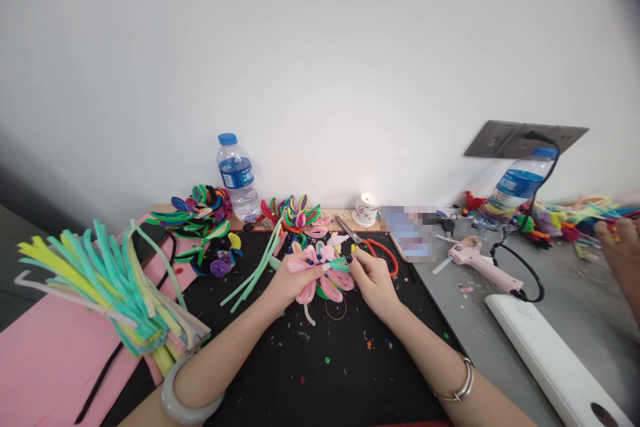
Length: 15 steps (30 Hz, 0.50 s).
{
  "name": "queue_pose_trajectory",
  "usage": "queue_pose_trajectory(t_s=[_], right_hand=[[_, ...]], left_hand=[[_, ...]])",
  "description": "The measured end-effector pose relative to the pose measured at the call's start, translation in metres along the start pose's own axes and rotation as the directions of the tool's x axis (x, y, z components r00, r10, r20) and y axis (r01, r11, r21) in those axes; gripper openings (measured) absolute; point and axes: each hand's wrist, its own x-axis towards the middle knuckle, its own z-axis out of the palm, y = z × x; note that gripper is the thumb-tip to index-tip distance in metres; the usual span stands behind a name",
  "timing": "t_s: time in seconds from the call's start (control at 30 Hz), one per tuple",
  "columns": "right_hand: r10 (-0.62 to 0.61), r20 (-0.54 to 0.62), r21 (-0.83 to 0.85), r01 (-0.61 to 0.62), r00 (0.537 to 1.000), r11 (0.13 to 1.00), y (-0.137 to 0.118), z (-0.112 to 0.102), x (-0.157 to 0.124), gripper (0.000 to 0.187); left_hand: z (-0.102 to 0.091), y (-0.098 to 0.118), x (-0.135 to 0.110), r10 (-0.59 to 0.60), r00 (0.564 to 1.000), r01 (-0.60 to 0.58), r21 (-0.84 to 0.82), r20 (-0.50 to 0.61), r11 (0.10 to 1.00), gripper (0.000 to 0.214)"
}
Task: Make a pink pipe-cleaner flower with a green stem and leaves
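Between my two hands is a pipe cleaner flower (334, 288) with several looped pink petals, over the black mat. My left hand (286, 285) is closed on its left side, the thumb laid across the petals. On the other side, my right hand (374, 281) pinches a mint-green pipe cleaner piece (337, 264) against the flower with thumb and fingertip. Whether that piece is fastened to the flower I cannot tell. Just beyond lie orange-handled scissors (383, 255), blades pointing away to the left. Loose light green pipe cleaners (255, 272) lie left of my left hand.
A big pipe cleaner bundle (120, 287) lies on the left. Along the wall stand a water bottle (236, 177), a paper cup (367, 211) and colourful pipe cleaner pieces (200, 203). At right are a corded pink glue gun (483, 267), a white case (555, 353) and another person's hand (623, 257).
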Motion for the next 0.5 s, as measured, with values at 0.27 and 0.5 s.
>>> queue_pose_trajectory(t_s=[0.27,0.5], right_hand=[[0.098,0.012,0.135,-0.099,0.995,0.986,0.006,0.002,-0.002,0.037],[0.169,0.032,0.356,-0.169,0.985,0.919,0.006,0.004,-0.001,0.038]], left_hand=[[0.0,-0.003,0.0,0.027,0.998,-0.025,-0.05,0.055,0.998,0.022],[-0.003,-0.01,0.003,0.03,0.999,-0.029,-0.03,0.032,0.999,0.024]])
